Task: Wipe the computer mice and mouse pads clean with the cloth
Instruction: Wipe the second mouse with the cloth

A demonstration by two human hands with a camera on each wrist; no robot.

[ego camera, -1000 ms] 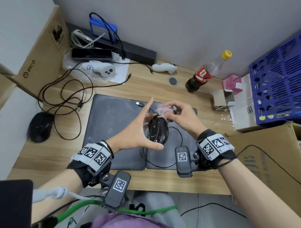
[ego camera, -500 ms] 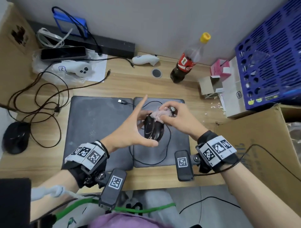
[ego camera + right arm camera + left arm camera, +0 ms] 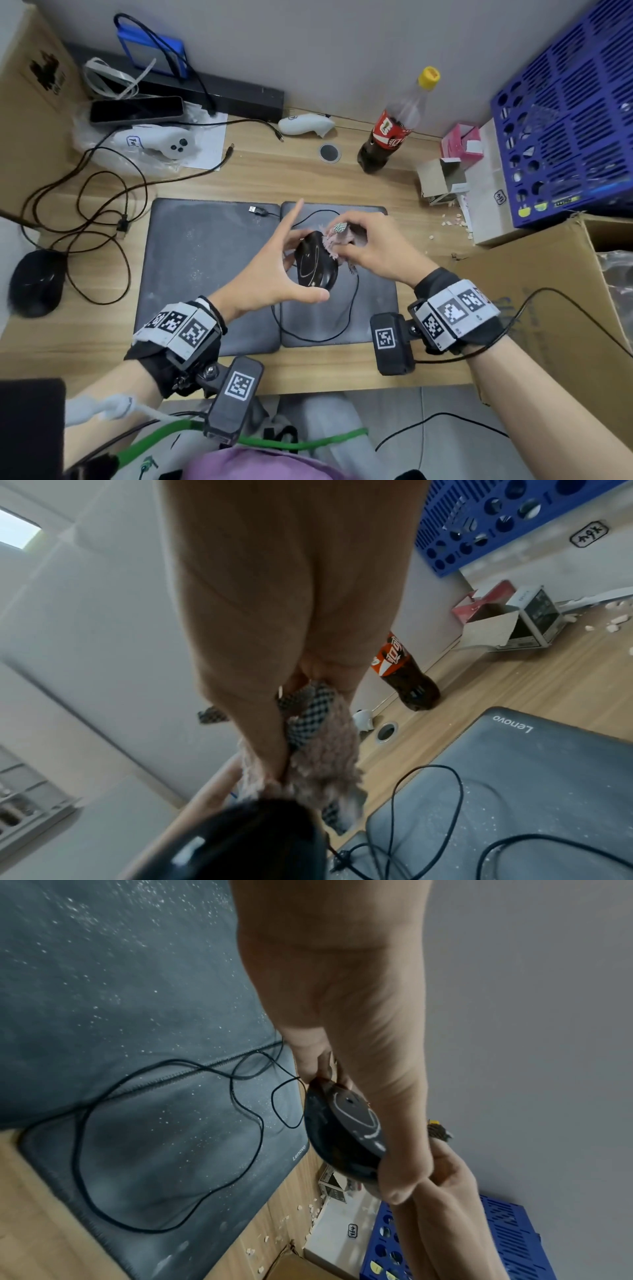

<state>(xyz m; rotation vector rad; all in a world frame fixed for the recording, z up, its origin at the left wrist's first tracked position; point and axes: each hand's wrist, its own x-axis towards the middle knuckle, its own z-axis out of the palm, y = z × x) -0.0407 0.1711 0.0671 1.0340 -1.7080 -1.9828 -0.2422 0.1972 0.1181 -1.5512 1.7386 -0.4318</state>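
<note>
Cloth (image 3: 331, 240) has slid down the mouse's (image 3: 315, 265) right side.

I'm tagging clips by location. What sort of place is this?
Probably an office or lab desk: a wooden desk against a wall, two grey mouse pads with a wired black mouse, white handheld controllers, cardboard boxes.

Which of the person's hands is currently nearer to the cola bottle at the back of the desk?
Right. The right hand, rubbing the cloth on the wired mouse, is nearer the cola bottle; the left hand grips that mouse farther left.
</note>
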